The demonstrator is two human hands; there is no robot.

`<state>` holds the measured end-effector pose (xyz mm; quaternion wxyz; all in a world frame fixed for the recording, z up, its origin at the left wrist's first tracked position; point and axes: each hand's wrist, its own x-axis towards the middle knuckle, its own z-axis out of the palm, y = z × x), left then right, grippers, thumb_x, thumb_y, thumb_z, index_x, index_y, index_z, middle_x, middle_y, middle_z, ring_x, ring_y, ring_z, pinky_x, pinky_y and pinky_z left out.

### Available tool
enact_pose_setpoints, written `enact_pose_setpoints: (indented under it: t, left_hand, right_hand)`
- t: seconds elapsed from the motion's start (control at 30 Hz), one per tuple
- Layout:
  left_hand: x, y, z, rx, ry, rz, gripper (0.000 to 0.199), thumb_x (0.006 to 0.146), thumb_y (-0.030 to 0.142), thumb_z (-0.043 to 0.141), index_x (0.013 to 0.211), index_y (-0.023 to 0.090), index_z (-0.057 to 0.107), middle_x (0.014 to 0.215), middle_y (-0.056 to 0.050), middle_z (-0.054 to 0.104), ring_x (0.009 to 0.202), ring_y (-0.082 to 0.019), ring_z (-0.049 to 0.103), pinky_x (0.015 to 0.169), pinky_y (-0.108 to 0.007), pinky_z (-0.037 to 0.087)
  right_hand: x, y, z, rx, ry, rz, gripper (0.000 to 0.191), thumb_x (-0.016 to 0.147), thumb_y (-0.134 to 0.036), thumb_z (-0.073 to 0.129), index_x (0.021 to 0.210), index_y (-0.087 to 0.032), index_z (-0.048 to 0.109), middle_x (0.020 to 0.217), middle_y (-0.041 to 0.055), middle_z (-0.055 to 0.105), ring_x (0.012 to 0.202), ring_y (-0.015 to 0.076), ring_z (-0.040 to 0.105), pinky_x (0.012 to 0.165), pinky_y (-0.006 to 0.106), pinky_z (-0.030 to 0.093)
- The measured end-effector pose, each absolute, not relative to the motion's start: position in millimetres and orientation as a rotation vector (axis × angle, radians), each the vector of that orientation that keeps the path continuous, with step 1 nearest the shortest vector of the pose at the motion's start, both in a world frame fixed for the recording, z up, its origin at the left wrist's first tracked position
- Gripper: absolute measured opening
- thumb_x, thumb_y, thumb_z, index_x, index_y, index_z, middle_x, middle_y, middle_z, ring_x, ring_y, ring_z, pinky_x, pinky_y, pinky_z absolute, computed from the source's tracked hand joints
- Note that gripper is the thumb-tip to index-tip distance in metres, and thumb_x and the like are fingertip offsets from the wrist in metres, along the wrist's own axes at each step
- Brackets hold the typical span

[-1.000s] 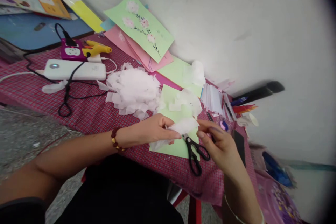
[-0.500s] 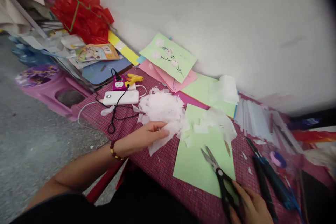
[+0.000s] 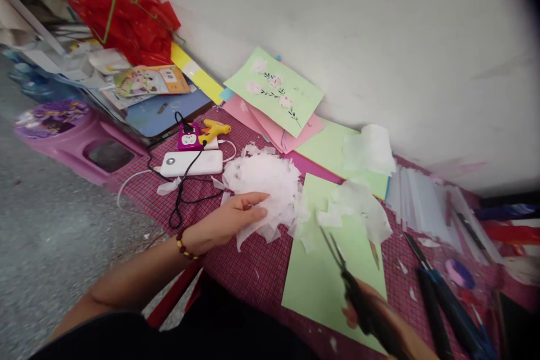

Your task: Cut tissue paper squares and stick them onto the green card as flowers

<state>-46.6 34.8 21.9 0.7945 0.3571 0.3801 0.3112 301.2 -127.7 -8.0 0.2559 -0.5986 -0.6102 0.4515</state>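
Observation:
My left hand [image 3: 234,216] rests at the near edge of a pile of white tissue paper pieces [image 3: 261,180]. Its thumb and index finger are apart, and white paper shows between and below them. A wooden bead bracelet [image 3: 185,244] circles that wrist. Black-handled scissors [image 3: 358,292] are in my right hand [image 3: 379,315], which is closed around the handles and blurred. The narrow blades point away from me over a light green sheet [image 3: 329,270]. Several tissue scraps [image 3: 337,211] lie on the upper part of this sheet, beyond the blade tips.
A white power bank [image 3: 192,163], a purple socket block [image 3: 188,138] and a yellow glue gun [image 3: 215,130] lie left of the pile. Behind is a green card with pink flowers [image 3: 274,90]. A tissue roll [image 3: 375,149] stands near the wall; a utility knife [image 3: 442,292] lies right.
My left hand's fingers have parted from the tissue piece they held, which now lies against the pile. The scissors have turned edge-on and their blades are closer together.

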Motion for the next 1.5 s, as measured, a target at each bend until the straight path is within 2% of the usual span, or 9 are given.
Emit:
enact_pose_setpoints:
  t: [0.1,0.23,0.47,0.83,0.93,1.0,1.13,1.27,1.5]
  left_hand:
    - [-47,41,28,0.775,0.792,0.667,0.041,0.074,0.033,0.076,0.11,0.016,0.067,0.091,-0.004,0.073,0.076,-0.011,0.065,0.071,-0.022,0.05]
    - [-49,50,34,0.846,0.764,0.637,0.043,0.078,0.034,0.073,0.116,0.016,0.066,0.094,-0.005,0.072,0.072,-0.01,0.062,0.068,-0.021,0.048]
    - [-52,57,32,1.042,0.905,0.582,0.053,0.085,0.032,0.063,0.134,0.017,0.054,0.079,0.001,0.062,0.056,-0.006,0.046,0.052,-0.017,0.033]
    - [-48,57,31,1.081,0.893,0.563,0.064,0.084,0.034,0.062,0.143,0.019,0.042,0.07,0.005,0.055,0.052,-0.006,0.045,0.049,-0.018,0.031]
    - [-54,53,26,0.917,0.877,0.595,0.058,0.08,0.037,0.067,0.132,0.016,0.049,0.07,0.003,0.06,0.054,-0.008,0.054,0.051,-0.019,0.038]
    - [-61,50,23,0.855,0.855,0.557,0.041,0.078,0.039,0.069,0.108,0.013,0.059,0.07,0.001,0.063,0.052,-0.009,0.055,0.052,-0.021,0.042]
    - [-71,47,21,0.913,0.903,0.574,0.027,0.073,0.036,0.073,0.074,0.012,0.059,0.065,0.0,0.062,0.052,-0.007,0.052,0.053,-0.02,0.04]
    - [-69,53,29,0.946,0.955,0.728,0.026,0.072,0.033,0.073,0.07,0.013,0.057,0.062,0.005,0.055,0.054,-0.005,0.047,0.054,-0.018,0.034]
    - [-64,64,41,0.997,0.982,0.784,0.028,0.07,0.037,0.073,0.071,0.015,0.055,0.061,0.006,0.049,0.053,-0.005,0.04,0.051,-0.018,0.029]
  right_hand:
    - [260,-84,11,-1.324,-1.668,1.664,0.078,0.076,-0.068,0.062,0.143,-0.032,0.048,0.097,0.0108,0.066,0.088,0.0309,0.064,0.083,0.046,0.05]
    - [232,-42,19,-1.144,-1.609,1.87,0.084,0.075,-0.073,0.06,0.142,-0.025,0.047,0.093,0.0084,0.059,0.081,0.0222,0.056,0.073,0.035,0.048]
    - [219,-22,14,-1.144,-1.474,1.992,0.082,0.075,-0.074,0.06,0.138,-0.022,0.049,0.086,0.0052,0.055,0.068,0.0159,0.049,0.061,0.03,0.04]
    - [214,-24,10,-1.173,-1.483,1.88,0.082,0.076,-0.071,0.062,0.137,-0.017,0.05,0.073,0.0018,0.056,0.052,0.01,0.045,0.048,0.024,0.036]
    - [213,-24,11,-1.237,-1.465,1.865,0.078,0.079,-0.068,0.062,0.137,-0.017,0.049,0.068,-0.0015,0.052,0.045,0.0078,0.037,0.044,0.023,0.031]
    - [214,-24,11,-1.248,-1.473,1.852,0.076,0.081,-0.067,0.06,0.138,-0.019,0.047,0.071,-0.0003,0.052,0.048,0.009,0.039,0.046,0.024,0.033]
    - [221,-22,13,-1.094,-1.568,1.887,0.073,0.085,-0.069,0.053,0.144,-0.027,0.041,0.095,0.0067,0.056,0.077,0.0182,0.055,0.069,0.033,0.046]
    - [231,-24,10,-1.029,-1.609,1.975,0.072,0.086,-0.068,0.051,0.146,-0.033,0.036,0.106,0.0073,0.055,0.09,0.0213,0.055,0.081,0.037,0.045]
    - [240,-33,-13,-1.001,-1.62,2.036,0.077,0.083,-0.071,0.054,0.142,-0.023,0.041,0.102,0.0097,0.057,0.083,0.0213,0.055,0.075,0.037,0.047]
